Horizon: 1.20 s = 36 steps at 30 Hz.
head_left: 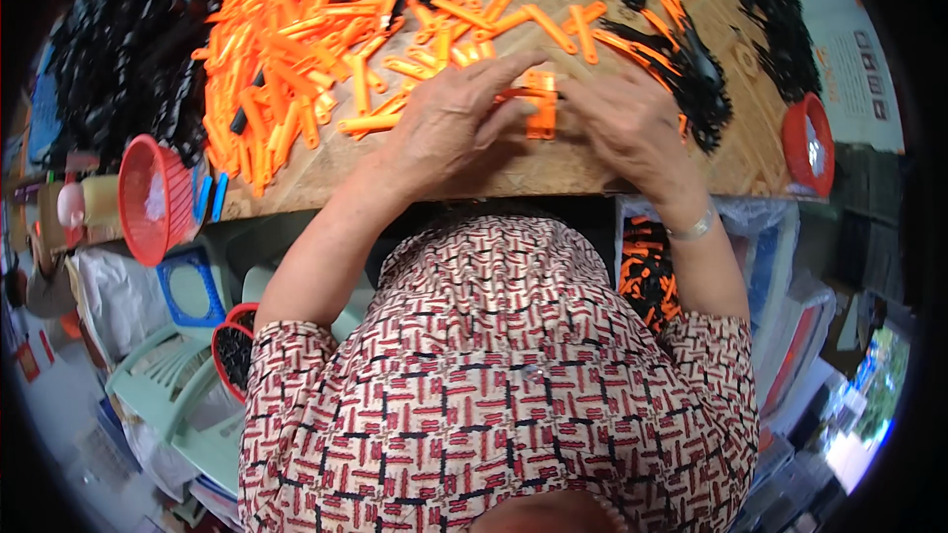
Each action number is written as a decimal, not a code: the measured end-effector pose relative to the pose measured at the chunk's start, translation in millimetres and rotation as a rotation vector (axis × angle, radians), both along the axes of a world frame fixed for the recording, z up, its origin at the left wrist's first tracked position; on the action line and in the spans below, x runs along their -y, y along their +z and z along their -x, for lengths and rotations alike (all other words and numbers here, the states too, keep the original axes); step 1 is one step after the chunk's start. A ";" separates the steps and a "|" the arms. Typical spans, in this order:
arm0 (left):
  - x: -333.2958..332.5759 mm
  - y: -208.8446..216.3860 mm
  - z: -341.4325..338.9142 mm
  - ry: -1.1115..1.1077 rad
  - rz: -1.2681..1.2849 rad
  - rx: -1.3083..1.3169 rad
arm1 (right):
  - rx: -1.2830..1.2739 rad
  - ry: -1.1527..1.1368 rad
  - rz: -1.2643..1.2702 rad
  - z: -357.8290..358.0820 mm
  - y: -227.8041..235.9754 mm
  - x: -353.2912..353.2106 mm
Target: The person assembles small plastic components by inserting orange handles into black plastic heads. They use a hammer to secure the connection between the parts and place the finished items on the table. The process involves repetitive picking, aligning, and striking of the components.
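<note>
Left hand (444,123) and right hand (629,123) should steady the flat orange plastic piece (541,104) near the brown tabletop's front edge (573,178); each grip, I cannot tell.

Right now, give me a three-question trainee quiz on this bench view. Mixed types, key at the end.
1. What colour is the part between the left hand and the right hand?

2. True or false: the big heap of orange pieces lies on the right side of the picture, past the right hand.

3. Where are the two short blue strips?
A. Beside the red basket on the left
B. Beside the red basket on the right
C. Between the two hands

Key:
1. Orange.
2. False; the heap is on the left.
3. A.
</note>
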<state>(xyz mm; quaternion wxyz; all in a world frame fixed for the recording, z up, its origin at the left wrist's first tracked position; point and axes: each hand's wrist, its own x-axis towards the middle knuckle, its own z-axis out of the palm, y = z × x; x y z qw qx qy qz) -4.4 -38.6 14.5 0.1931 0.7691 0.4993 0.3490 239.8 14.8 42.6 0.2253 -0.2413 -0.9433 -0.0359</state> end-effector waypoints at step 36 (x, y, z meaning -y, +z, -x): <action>22.1 -37.5 64.7 0.507 -0.232 0.087 | -0.330 -0.038 0.385 93.3 -51.1 21.4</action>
